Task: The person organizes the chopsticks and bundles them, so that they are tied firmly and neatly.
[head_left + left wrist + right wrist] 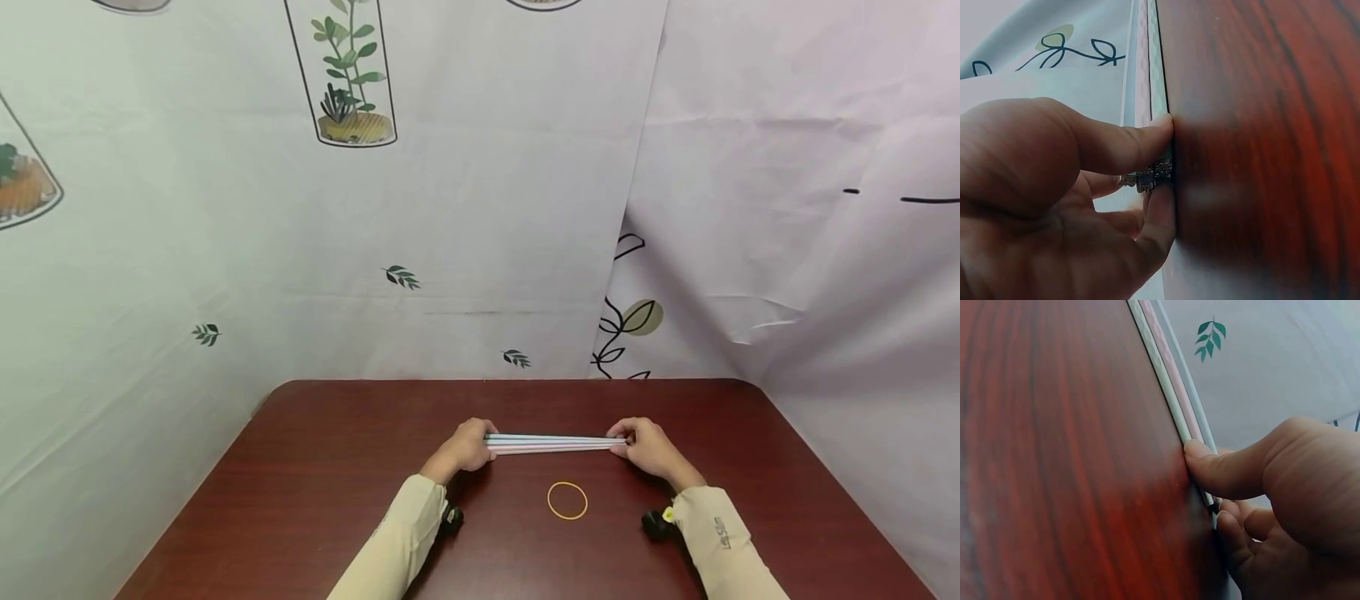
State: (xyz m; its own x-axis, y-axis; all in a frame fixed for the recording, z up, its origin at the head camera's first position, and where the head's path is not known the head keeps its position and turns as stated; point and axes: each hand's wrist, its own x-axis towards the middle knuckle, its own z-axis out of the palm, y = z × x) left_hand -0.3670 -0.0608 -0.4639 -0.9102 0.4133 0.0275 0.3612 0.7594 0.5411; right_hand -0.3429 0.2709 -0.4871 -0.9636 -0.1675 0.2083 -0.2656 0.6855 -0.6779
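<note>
A bundle of several pastel chopsticks point(551, 443), in blue, white and pink tones, lies sideways low over the table between the two hands. My left hand point(469, 445) grips the wider, left end; in the left wrist view the thumb point(1129, 147) lies along the chopsticks, above their dark, glittery-looking ends point(1147, 176). At the narrower right end, my right hand point(647, 447) pinches the tips between thumb point(1225, 469) and fingers. Pale green, pink and bluish sticks point(1175, 381) run side by side in the right wrist view. Nearer the person, a yellow rubber band point(567, 501) lies flat on the table.
The dark red wooden table point(337, 500) has rounded far corners. A white patterned cloth point(465, 208) hangs behind it and along both sides. Black wrist devices point(658, 526) sit under both sleeves point(401, 533).
</note>
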